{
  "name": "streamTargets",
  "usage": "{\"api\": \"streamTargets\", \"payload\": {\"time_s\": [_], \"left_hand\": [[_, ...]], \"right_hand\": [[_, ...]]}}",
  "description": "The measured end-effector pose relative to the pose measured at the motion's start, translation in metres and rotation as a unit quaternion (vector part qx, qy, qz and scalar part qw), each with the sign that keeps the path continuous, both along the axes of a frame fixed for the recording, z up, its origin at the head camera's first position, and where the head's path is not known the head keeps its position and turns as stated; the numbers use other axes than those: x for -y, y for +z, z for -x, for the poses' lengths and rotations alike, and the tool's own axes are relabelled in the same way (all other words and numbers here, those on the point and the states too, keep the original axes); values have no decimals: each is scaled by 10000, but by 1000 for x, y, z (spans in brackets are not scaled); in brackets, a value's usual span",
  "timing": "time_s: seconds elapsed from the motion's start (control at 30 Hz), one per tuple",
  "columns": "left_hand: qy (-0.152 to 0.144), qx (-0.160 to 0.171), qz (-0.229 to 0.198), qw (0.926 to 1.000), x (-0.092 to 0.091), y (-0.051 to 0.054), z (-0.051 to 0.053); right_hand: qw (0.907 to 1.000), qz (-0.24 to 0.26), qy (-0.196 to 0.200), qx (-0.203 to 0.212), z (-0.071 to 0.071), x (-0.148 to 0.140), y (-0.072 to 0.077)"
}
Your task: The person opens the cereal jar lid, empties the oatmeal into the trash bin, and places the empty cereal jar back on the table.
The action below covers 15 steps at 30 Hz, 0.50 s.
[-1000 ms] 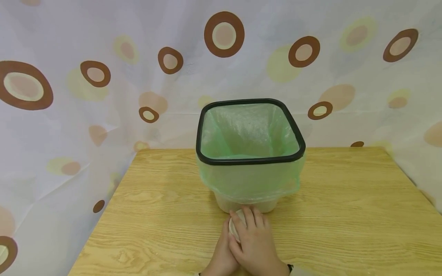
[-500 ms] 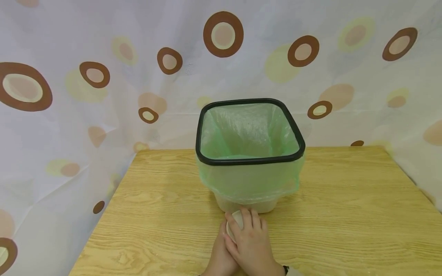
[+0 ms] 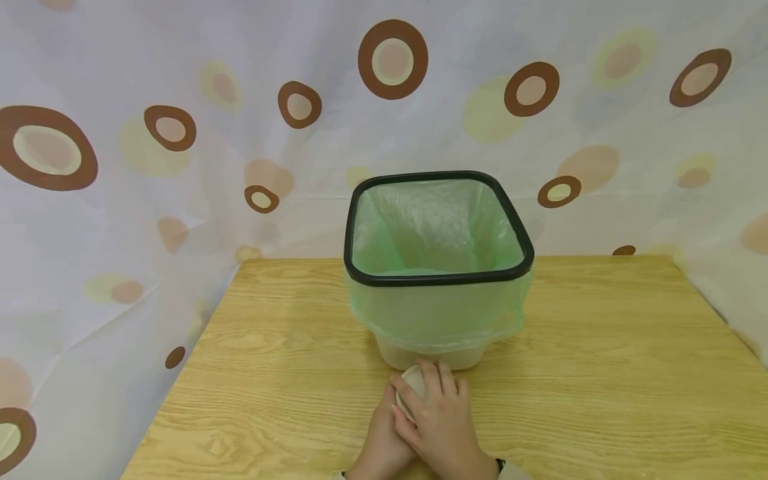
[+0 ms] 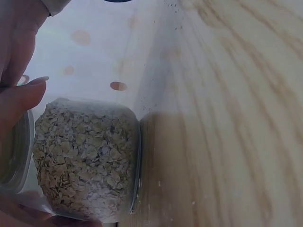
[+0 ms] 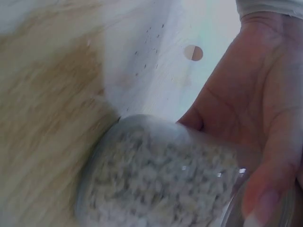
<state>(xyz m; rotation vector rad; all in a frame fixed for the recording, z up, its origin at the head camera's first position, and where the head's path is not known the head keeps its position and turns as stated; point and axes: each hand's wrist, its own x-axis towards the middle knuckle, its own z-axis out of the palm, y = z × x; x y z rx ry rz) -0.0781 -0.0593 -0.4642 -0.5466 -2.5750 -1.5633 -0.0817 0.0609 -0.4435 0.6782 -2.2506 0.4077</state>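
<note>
A clear jar of oat flakes (image 4: 87, 158) stands on the wooden table, its see-through body also showing in the right wrist view. Its pale round lid (image 3: 413, 389) is partly visible between the fingers in the head view. The left hand (image 3: 384, 437) holds the jar from its left side, with most of its fingers hidden. Over the top lies the right hand (image 3: 443, 420), gripping the lid with its fingers spread and bent across it. From above, the hands cover nearly all of the jar's body.
Just beyond the jar stands a bin with a black rim (image 3: 438, 279) and a green plastic liner (image 3: 441, 310) folded over it. The wood-grain table (image 3: 288, 373) extends to both sides. A patterned cloth (image 3: 420, 133) hangs behind and at the sides.
The right hand has shifted slightly left over the lid during the past second, and its thumb lies a little differently. The left hand stays at the jar. The bin has not moved.
</note>
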Motion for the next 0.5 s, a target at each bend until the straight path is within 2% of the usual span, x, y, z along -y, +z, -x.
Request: {"api": "streamTargets", "payload": {"time_s": [0.17, 0.23, 0.33, 0.37, 0.43, 0.5], "left_hand": [[-385, 411, 44, 9984, 5, 3, 4], [-524, 439, 112, 9976, 6, 3, 5], [-684, 98, 445, 9966, 5, 3, 8], [-725, -151, 669, 9950, 5, 3, 8], [-744, -351, 798, 9934, 4, 3, 8], [-734, -405, 784, 9934, 3, 3, 8]], "right_hand": [[9989, 70, 466, -57, 4, -6, 2], [9980, 14, 635, -27, 5, -8, 2], [9969, -127, 772, 124, 5, -12, 4], [9965, -186, 794, 200, 5, -13, 4], [9957, -312, 795, 361, 4, -15, 7], [9950, -407, 739, 542, 2, -15, 11]]}}
